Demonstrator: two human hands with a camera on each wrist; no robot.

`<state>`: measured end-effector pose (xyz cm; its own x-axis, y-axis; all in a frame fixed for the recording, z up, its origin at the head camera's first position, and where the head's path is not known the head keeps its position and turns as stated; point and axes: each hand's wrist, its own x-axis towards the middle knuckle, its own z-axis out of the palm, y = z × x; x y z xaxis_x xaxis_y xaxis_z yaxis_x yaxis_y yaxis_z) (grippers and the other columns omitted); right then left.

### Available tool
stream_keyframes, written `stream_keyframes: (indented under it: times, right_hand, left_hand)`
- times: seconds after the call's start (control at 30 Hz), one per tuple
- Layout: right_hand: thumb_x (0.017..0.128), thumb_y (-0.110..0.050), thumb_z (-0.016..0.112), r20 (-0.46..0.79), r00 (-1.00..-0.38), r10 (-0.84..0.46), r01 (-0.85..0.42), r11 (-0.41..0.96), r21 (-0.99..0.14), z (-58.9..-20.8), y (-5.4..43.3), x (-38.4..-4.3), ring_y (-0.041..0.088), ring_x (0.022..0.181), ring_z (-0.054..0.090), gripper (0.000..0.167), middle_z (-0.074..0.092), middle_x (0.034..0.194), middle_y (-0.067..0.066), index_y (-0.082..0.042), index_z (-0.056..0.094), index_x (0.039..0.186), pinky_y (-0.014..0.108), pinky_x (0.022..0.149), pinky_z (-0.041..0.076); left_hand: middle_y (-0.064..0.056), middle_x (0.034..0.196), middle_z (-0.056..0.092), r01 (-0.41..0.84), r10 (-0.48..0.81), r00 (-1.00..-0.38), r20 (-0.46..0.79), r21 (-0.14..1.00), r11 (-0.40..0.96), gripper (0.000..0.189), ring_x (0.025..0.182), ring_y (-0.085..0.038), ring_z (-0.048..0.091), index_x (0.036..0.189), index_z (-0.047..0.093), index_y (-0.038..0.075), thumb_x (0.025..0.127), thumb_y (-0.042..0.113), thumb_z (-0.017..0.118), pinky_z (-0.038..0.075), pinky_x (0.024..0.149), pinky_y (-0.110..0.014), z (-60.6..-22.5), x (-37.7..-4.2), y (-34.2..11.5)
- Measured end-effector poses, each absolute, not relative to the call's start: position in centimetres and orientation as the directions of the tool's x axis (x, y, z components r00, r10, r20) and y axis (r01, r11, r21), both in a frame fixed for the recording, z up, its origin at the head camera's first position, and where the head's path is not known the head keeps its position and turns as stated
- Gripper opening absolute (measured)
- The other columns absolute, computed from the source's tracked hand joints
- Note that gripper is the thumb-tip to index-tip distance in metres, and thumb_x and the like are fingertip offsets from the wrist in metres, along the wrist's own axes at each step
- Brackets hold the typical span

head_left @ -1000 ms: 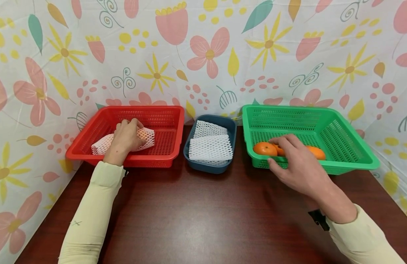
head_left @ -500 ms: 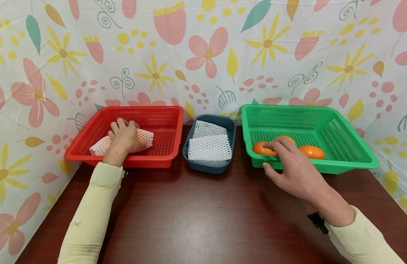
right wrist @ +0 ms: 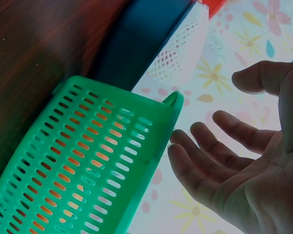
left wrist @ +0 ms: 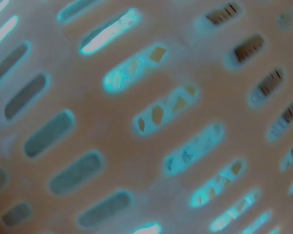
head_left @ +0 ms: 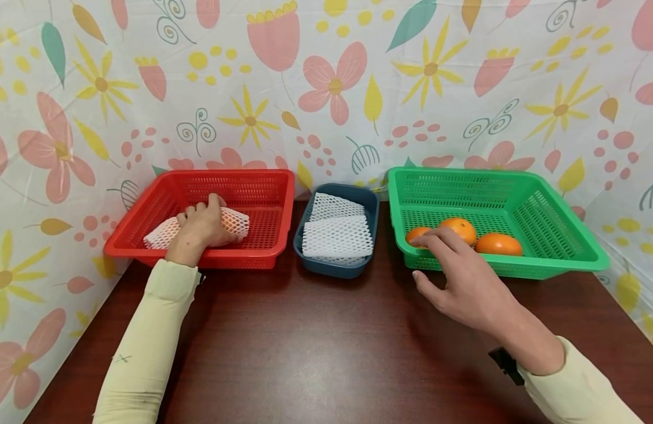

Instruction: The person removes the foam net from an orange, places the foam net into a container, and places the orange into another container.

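In the head view, my left hand (head_left: pixel 199 227) is in the red basket (head_left: pixel 252 259). Its thumb and fingers bend around a foam-netted orange (head_left: pixel 237 222); the palm hides much of it. White foam netting (head_left: pixel 162 234) also shows left of the hand. My right hand (head_left: pixel 466 282) hangs over the front rim of the green basket (head_left: pixel 559 262), fingers spread and holding nothing. Beside its fingertips lie three oranges: one partly hidden orange (head_left: pixel 417 233), a middle orange (head_left: pixel 458 229) and a right orange (head_left: pixel 498 244). The right wrist view shows that empty hand (right wrist: pixel 244 170) beside the basket wall.
Between the baskets stands a dark blue tray (head_left: pixel 339 270) with white foam nets (head_left: pixel 338 235) stacked in it. A dark wooden table (head_left: pixel 305 341) carries everything. Behind hangs a flowered cloth (head_left: pixel 326 88). Only slotted basket wall (left wrist: pixel 122 112) fills the left wrist view.
My right hand has drawn slightly left and toward me, uncovering the middle orange. The oranges have shifted a little. My left hand's fingers have changed position over the netted orange.
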<state>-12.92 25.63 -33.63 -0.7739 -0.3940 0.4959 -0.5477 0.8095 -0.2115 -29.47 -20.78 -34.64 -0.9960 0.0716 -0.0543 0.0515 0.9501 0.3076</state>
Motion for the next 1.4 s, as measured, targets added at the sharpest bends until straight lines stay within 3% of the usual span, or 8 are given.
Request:
stream_keyframes:
  times: [0.23,0.63,0.93,1.13,1.4]
  right_hand:
    - [0.087,-0.014,0.081,0.488,-0.78,-0.392,-0.54,0.816,-0.208,-33.7,25.3,-12.8,0.019,0.11,0.059,0.047,0.06,0.126,0.003,-0.008,0.064,0.13,0.044,0.086,0.056]
    - [0.087,-0.012,0.078,0.506,-0.758,-0.411,-0.573,0.791,-0.216,-34.0,25.0,-12.6,0.021,0.111,0.06,0.044,0.06,0.128,0.003,-0.007,0.064,0.128,0.044,0.085,0.056]
    - [0.087,-0.014,0.078,0.503,-0.759,-0.413,-0.573,0.79,-0.218,-34.2,25.0,-12.6,0.019,0.11,0.061,0.042,0.06,0.128,0.001,-0.007,0.065,0.126,0.042,0.087,0.055]
    - [0.088,-0.017,0.077,0.505,-0.76,-0.41,-0.568,0.796,-0.209,-34.3,25.0,-12.7,0.016,0.111,0.06,0.04,0.06,0.127,0.0,-0.009,0.065,0.125,0.037,0.088,0.054]
    - [0.088,-0.018,0.078,0.491,-0.765,-0.416,-0.569,0.793,-0.215,-34.1,24.8,-12.8,0.017,0.112,0.059,0.041,0.059,0.129,-0.001,-0.011,0.064,0.126,0.039,0.089,0.057]
  left_hand:
    - [-0.029,0.12,0.053,0.058,0.073,-0.997,-0.036,0.306,0.95,0.077,0.118,-0.053,0.044,0.133,0.039,0.005,0.083,0.037,0.087,0.024,0.104,-0.069,-34.7,-29.5,-20.9]
    - [-0.031,0.124,0.053,0.079,0.065,-0.996,0.056,0.313,0.946,0.083,0.122,-0.054,0.045,0.134,0.042,0.002,0.08,0.046,0.088,0.025,0.106,-0.075,-34.5,-29.8,-20.5]
    - [-0.029,0.125,0.054,0.132,0.089,-0.987,0.136,0.354,0.926,0.08,0.123,-0.051,0.048,0.139,0.042,0.004,0.083,0.04,0.087,0.031,0.1,-0.07,-33.3,-29.6,-20.0]
    - [-0.028,0.125,0.055,0.135,0.088,-0.986,0.139,0.378,0.916,0.079,0.12,-0.049,0.05,0.141,0.042,0.005,0.083,0.036,0.085,0.034,0.103,-0.072,-32.9,-29.5,-19.8]
    - [-0.028,0.124,0.055,0.181,0.111,-0.976,0.187,0.415,0.891,0.079,0.116,-0.048,0.052,0.143,0.042,0.004,0.084,0.033,0.085,0.046,0.1,-0.065,-32.2,-29.1,-19.4]
